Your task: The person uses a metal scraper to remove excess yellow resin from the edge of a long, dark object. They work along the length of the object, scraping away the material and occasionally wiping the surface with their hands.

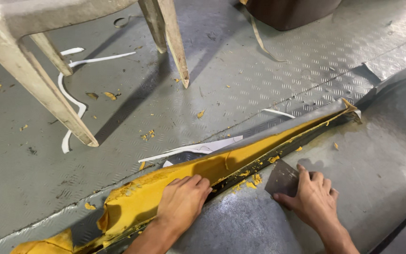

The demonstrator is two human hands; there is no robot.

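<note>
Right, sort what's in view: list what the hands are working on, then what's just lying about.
In hand:
left hand pressing back the peeled floor sheet with yellow glue
right hand holding a metal scraper at the seam
yellow glue crumbs

Lying about:
plastic chair
white strips
paper scraps
brown tub

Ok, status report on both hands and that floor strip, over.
Left hand pressing back the peeled flooring strip, yellow glue side up. Right hand holding a metal scraper at the seam. Chair leg nearby, not blocking.
</note>
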